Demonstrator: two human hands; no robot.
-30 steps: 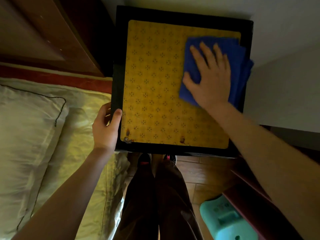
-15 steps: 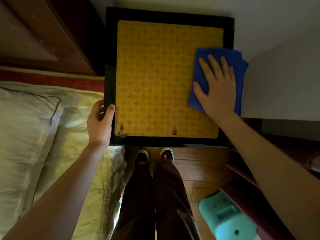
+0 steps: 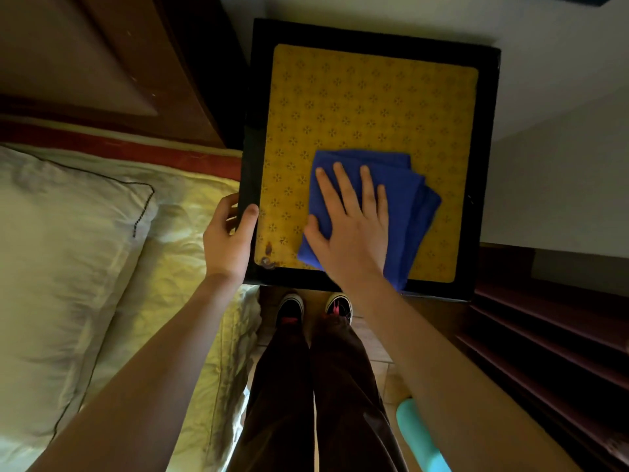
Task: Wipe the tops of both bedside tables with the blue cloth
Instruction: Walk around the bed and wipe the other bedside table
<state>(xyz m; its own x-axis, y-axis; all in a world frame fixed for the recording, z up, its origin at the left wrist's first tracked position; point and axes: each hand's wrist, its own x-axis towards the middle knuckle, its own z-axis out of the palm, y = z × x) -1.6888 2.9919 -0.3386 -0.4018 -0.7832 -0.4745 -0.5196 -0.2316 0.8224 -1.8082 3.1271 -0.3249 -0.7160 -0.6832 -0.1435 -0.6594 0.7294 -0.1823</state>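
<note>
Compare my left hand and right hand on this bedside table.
The left hand curls round the bedside table's black edge; the right hand lies flat, pressing the blue cloth. The left hand sits at the side; the right hand over the yellow top. Both are bare.

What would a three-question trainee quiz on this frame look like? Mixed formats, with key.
1. True or false: the right hand lies flat, fingers straight, on the blue cloth.
2. Multiple choice: the left hand grips A) nothing, B) the left edge of the bedside table, C) the cloth.
3. Fill in: the cloth lies on the ___ half of the table's top, nearest the person's shoes (near or far).

Key: 1 true; 2 B; 3 near.
</note>
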